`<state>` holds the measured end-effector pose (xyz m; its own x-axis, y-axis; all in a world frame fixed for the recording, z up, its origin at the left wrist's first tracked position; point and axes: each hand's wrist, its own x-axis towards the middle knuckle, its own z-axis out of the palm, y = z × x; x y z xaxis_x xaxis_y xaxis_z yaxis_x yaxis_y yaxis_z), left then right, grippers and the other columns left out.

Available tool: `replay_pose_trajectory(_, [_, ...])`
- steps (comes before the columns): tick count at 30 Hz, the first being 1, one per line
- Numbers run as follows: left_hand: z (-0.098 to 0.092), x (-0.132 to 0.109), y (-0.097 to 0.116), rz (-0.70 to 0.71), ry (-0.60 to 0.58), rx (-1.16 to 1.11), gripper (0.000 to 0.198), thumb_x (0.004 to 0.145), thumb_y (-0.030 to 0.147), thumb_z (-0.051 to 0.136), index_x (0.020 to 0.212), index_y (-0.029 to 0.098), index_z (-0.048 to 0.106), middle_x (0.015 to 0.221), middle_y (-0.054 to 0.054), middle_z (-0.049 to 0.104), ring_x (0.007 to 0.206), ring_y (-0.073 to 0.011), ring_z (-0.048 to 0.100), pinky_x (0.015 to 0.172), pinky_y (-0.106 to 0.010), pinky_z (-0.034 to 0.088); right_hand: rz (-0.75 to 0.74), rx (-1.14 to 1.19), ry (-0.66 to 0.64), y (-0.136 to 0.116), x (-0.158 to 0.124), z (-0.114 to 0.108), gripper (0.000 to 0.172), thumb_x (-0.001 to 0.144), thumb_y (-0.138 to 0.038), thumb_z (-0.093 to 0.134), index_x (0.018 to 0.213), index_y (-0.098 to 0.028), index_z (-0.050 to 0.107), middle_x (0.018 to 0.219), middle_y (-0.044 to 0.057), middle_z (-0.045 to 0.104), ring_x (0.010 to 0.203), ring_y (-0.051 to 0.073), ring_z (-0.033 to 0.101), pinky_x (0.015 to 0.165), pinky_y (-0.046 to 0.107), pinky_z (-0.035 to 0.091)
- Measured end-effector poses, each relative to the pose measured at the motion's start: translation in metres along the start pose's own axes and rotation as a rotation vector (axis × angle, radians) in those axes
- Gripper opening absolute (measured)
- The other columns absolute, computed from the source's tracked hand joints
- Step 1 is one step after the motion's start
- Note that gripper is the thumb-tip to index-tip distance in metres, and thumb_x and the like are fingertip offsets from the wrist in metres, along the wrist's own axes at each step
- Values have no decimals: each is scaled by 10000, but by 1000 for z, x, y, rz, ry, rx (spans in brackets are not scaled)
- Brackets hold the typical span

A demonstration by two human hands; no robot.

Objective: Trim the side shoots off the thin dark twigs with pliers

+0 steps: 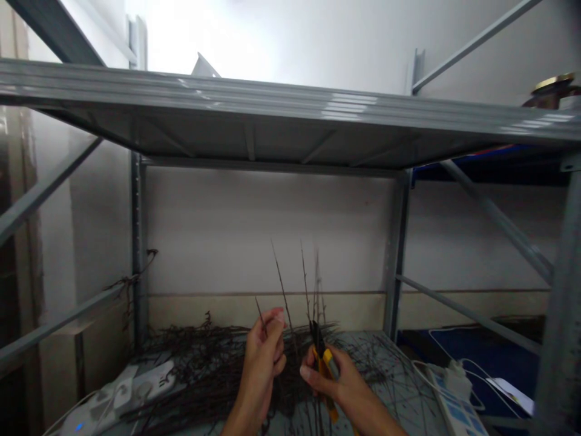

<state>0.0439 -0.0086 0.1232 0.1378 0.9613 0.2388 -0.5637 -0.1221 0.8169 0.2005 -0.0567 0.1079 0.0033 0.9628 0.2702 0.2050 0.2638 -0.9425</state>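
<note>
Head camera looks at two bare hands above a low gray metal shelf point(363, 345), with a wider gray metal shelf point(254, 103) over them. The left hand point(262, 363) is closed, and its thumb and fingers pinch a thin dark twig point(259, 313) that pokes up past the top of the hand. The right hand point(338, 378) is wrapped tight around a yellow cutter point(327, 375), and the cutter's black tip point(316, 336) points up. Long thin twigs point(284, 297) stand up between the two hands, near the black tip, and I cannot tell which hand holds them. A big heap of dark, bumpy twigs point(204, 363) lies on the shelf under and behind the hands, and more loose twigs point(399, 387) spread out to the right. A white power strip point(149, 384) sits at the left side of the shelf. A blue and white power strip point(454, 406) lies at the right side, with a white plug point(458, 378) in it. A sheet of paper point(511, 393) lies just past it, beside a dark blue sheet point(481, 357).
</note>
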Motion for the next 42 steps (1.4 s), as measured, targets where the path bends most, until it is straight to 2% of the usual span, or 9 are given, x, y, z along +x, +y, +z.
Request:
replay_pose_trajectory(4, [-2, -4, -15, -44, -21, 97, 529, 759, 624, 741, 1066, 206, 637, 622, 118, 299, 436, -40, 210, 405, -162, 116, -12, -75, 67, 3, -7, 0, 401, 699, -528, 787, 890, -202, 654, 829, 15, 671, 758, 203, 610, 712, 308, 504])
replay_pose_trajectory(7, [-2, -5, -22, -52, 1, 148, 554, 740, 655, 733, 1048, 204, 644, 657, 101, 413, 423, -28, 225, 409, -165, 117, 7, -111, 74, 1, -9, -2, 373, 746, -529, 745, 896, -204, 643, 752, -6, 631, 636, 166, 554, 606, 285, 470])
replay_pose_trajectory(10, [-5, -3, -27, -35, 80, 208, 617, 704, 615, 776, 1160, 226, 629, 930, -1, 638, 441, -23, 362, 424, -161, 174, -14, -127, 59, -6, -10, -5, 329, 774, -509, 722, 858, -206, 624, 704, -22, 590, 594, 147, 514, 577, 274, 444])
replay_pose_trajectory(13, [-7, -2, -30, -40, 126, 230, 670, 705, 561, 800, 1264, 255, 594, 1171, -80, 667, 489, -38, 451, 437, -158, 210, -33, -139, 50, -10, -11, -6, 319, 784, -505, 715, 833, -206, 614, 677, -28, 575, 585, 145, 507, 577, 273, 439])
replay_pose_trajectory(20, [-1, -5, -34, -140, -113, 143, 542, 727, 664, 737, 964, 179, 782, 799, -49, 723, 363, 0, 220, 392, -194, 86, -41, -230, 145, 6, -10, -7, 356, 754, -524, 726, 919, -211, 688, 775, 10, 668, 661, 197, 598, 619, 299, 490])
replay_pose_trajectory(25, [3, -4, -41, -90, -155, 116, 567, 700, 611, 802, 1027, 148, 792, 830, -88, 742, 427, -49, 456, 404, -188, 319, -68, -261, 214, 10, -4, -8, 352, 720, -516, 736, 892, -209, 713, 861, 47, 721, 793, 256, 661, 742, 346, 541])
replay_pose_trajectory(28, [2, -1, -49, -44, -179, 53, 452, 758, 530, 801, 944, 118, 801, 888, -109, 755, 793, -179, 675, 703, -242, 514, -49, -287, 205, 15, -2, -9, 393, 725, -532, 719, 931, -198, 718, 914, 65, 736, 851, 280, 681, 808, 374, 552])
replay_pose_trajectory(33, [0, 3, -63, -160, -208, -194, 335, 743, 446, 845, 842, 146, 732, 837, -45, 710, 784, -170, 664, 671, -250, 520, 17, -341, 258, 20, -4, -14, 618, 695, -558, 723, 1151, -143, 693, 1161, 122, 718, 1112, 325, 649, 961, 386, 519])
replay_pose_trajectory(42, [14, 2, -72, -249, -261, -302, 353, 758, 454, 836, 869, 168, 660, 941, -50, 715, 812, -178, 688, 706, -295, 539, -173, -557, 303, 2, -3, -37, 406, 742, -484, 685, 1003, -181, 752, 1148, 130, 735, 1122, 333, 650, 980, 387, 505])
